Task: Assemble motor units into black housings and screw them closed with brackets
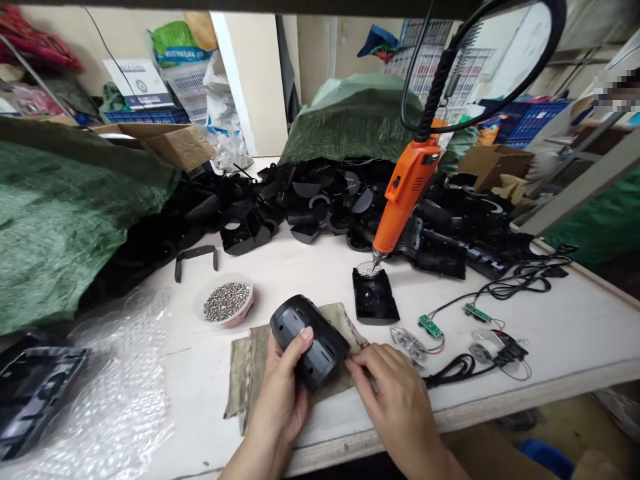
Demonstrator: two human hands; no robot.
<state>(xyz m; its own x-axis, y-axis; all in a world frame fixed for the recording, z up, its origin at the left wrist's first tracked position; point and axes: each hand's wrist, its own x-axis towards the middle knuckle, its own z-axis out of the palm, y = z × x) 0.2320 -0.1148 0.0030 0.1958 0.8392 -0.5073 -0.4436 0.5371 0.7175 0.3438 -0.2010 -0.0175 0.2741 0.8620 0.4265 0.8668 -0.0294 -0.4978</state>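
Note:
My left hand grips a rounded black plastic housing with slots and small holes, thumb on top. The housing is tilted above a folded khaki cloth. At the housing's lower right end, the fingertips of my right hand are pinched together; whatever they hold is hidden. An orange electric screwdriver hangs with its tip over an open black half-shell. Left of the housing sits a round tub full of small metal screws.
Green circuit boards with wires and black cables lie on the right. A heap of black plastic parts spans the back, partly under green sheeting. Bubble wrap covers the left side; a black bracket lies behind the tub.

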